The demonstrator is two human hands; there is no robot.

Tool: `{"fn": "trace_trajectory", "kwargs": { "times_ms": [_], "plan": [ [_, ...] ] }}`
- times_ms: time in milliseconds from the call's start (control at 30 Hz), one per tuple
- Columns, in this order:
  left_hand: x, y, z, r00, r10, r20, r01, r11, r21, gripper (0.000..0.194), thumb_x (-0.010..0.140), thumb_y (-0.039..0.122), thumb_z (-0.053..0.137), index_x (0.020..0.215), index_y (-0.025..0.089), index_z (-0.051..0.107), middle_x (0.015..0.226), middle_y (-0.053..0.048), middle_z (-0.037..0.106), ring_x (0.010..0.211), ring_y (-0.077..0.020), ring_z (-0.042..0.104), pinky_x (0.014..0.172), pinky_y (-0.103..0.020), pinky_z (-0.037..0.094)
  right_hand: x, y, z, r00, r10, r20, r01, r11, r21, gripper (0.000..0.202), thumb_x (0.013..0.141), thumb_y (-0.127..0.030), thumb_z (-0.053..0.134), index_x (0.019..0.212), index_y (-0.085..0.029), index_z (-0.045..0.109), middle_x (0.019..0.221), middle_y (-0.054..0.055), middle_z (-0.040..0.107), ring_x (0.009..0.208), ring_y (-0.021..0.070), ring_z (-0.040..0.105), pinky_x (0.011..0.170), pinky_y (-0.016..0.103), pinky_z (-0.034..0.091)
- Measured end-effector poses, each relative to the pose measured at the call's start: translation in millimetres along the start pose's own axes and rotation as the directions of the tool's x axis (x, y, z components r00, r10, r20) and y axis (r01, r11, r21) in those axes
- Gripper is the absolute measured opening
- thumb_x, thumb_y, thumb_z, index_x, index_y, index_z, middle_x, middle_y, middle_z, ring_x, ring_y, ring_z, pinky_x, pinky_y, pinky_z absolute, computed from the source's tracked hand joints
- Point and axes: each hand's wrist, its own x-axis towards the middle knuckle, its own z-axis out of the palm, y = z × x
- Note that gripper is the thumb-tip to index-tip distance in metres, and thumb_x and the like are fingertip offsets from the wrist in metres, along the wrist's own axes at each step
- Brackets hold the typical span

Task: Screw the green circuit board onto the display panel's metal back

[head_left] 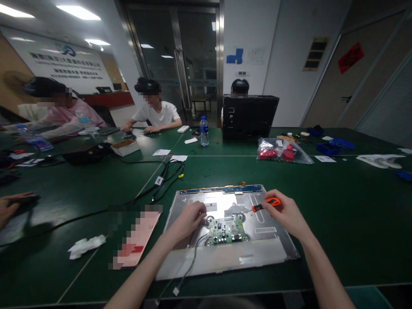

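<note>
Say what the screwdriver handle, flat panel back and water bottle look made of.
Screwdriver handle: probably plastic, given its orange and black coloring; finish unclear. Flat panel back: likely smooth sheet metal, silvery with bright glare. Water bottle: seemingly clear plastic, glossy and see-through.

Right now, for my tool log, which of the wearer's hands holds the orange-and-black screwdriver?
The right hand grips the screwdriver by its handle; the left hand, near the green circuit board, shows no tool.

tilted orange screwdriver [273, 201] near green board [227, 230] on silvery panel [275, 221]
</note>
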Motion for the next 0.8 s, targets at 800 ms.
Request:
{"fn": "trace_trajectory", "kwargs": {
  "times_ms": [800],
  "plan": [
    [-52.2, 32.2, 37.6, 0.997, -0.071, -0.026, 0.062, 0.965, -0.253, 0.010, 0.078, 0.015, 0.051, 0.081, 0.019, 0.060, 0.081, -0.004, 0.065, 0.077, -0.0202, 0.058, 0.070, -0.029, 0.042, -32.7, 17.7, 87.1, 0.960, 0.226, -0.164, -0.126, 0.876, 0.465, 0.034, 0.077, -0.055, 0.060, 0.082, -0.022, 0.054, 0.053, -0.005, 0.046, 0.046, 0.0142, 0.048, 0.040, 0.024, 0.039]
  ]
}}
